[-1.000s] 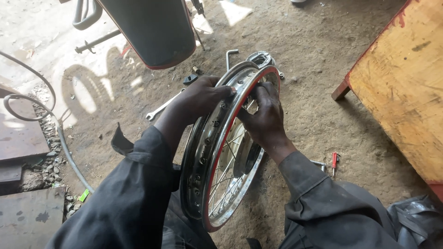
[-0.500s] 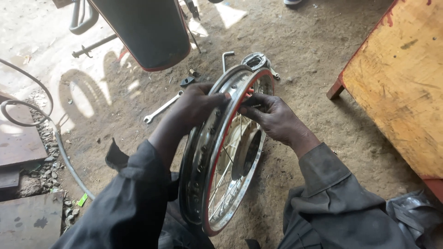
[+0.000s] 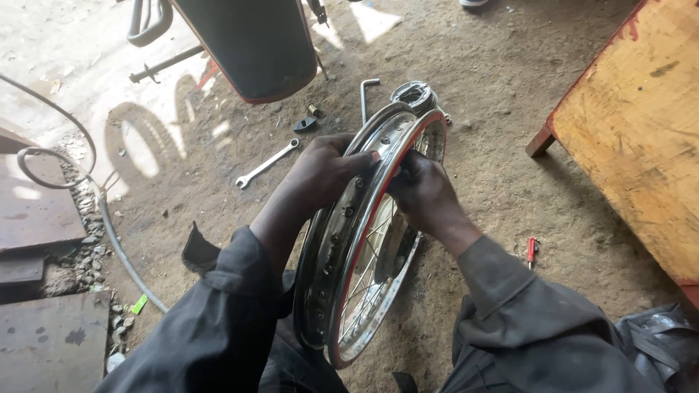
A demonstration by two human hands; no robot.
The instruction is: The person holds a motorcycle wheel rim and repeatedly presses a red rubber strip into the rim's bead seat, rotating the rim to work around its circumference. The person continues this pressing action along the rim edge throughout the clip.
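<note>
A chrome spoked motorcycle wheel rim (image 3: 342, 269) with a red stripe along its edge stands upright between my knees on the dirt floor. My left hand (image 3: 324, 169) grips the rim's upper left edge, fingers curled over the top. My right hand (image 3: 422, 191) is closed on the rim's right side, reaching in among the spokes (image 3: 371, 255). Whether it holds a small tool is hidden by the fingers. Both arms wear dark sleeves.
A combination spanner (image 3: 266, 164), a bent L-shaped wrench (image 3: 366, 94) and a round hub part (image 3: 413, 94) lie on the dirt beyond the wheel. A red-handled screwdriver (image 3: 532, 249) lies at right, by a wooden bench (image 3: 641, 124). A black motorcycle seat (image 3: 251, 44) hangs above; a hose (image 3: 109, 225) curves at left.
The wheel has been tilted and brought closer. My right hand slid from the rim's top edge down to its right side among the spokes; my left hand stayed on the upper edge.
</note>
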